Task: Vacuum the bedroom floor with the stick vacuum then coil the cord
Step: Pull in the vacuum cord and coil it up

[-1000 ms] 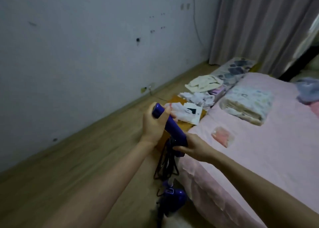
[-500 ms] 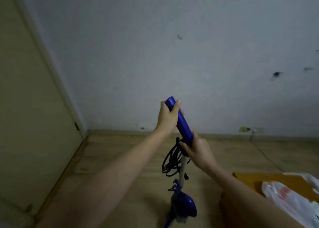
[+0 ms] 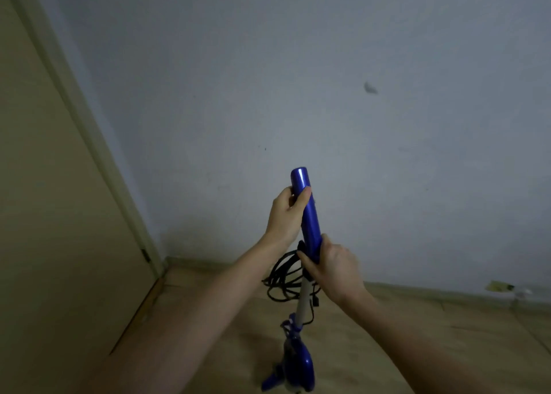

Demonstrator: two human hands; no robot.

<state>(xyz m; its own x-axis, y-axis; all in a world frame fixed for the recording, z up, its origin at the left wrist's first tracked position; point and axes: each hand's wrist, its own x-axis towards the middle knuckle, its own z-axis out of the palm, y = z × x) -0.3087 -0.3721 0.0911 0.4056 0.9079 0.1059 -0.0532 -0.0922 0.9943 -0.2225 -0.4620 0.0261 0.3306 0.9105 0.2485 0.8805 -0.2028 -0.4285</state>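
Note:
A blue stick vacuum stands nearly upright in front of me, with its blue handle at the centre of the view. My left hand grips the handle near its top. Lower down, my right hand grips the base of the handle, just above the pale grey tube. A black cord hangs in loose coils from the tube, just below my right hand. The blue motor body sits low over the wooden floor.
A grey wall fills the view ahead. A beige door with its frame stands at the left. A wall socket with a plug sits low on the wall at the right.
My view has swung left, away from the bed and the clutter, toward the wall and the door. Both hands keep their grip on the vacuum handle, which now stands more upright.

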